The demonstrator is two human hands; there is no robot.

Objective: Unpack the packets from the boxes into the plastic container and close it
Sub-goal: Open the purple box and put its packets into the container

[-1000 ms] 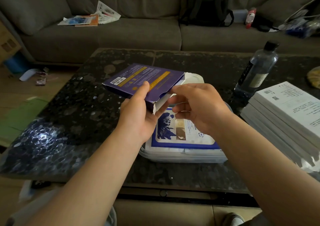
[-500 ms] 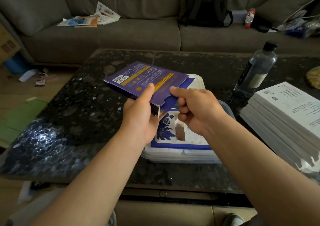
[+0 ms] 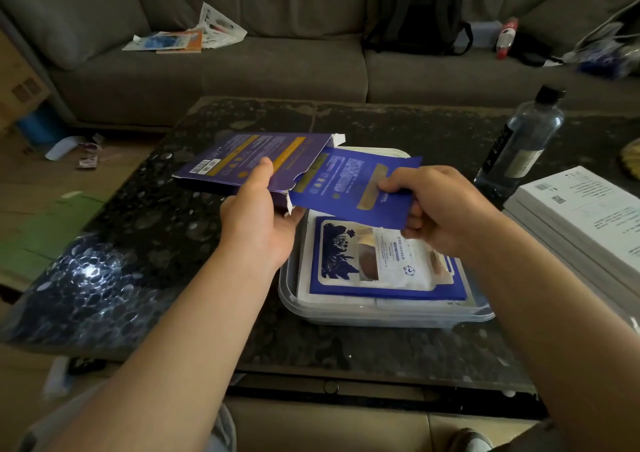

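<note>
The fingers (image 3: 394,184) of the right hand (image 3: 446,209) are curled in a pinch, thumb on top, on the near right edge of a flat dark-blue foil packet (image 3: 349,188) with gold print. The packet's far left end is inside the open end of a flat purple cardboard box (image 3: 249,160) with yellow stripes and a barcode, and most of it sticks out. The left hand (image 3: 258,223) grips that box at its open end, thumb pressed on the top face and the other fingers hidden underneath. A torn white flap shows at the box's near corner. Box and packet are held in the air, tilted slightly, above the far part of a clear rectangular plastic container (image 3: 381,317) that stands uncovered on the dark speckled stone bench (image 3: 363,122). Inside the container lie flat white-and-blue packets (image 3: 374,264), stacked one on another. To the right of the container, a stack of flat white printed boxes (image 3: 585,216) rests on the bench, and beyond it a clear water bottle with a black cap (image 3: 519,146) stands upright. Behind the bench runs a grey fabric sofa (image 3: 259,67), bearing loose papers (image 3: 187,37) and a black backpack (image 3: 415,11).
</note>
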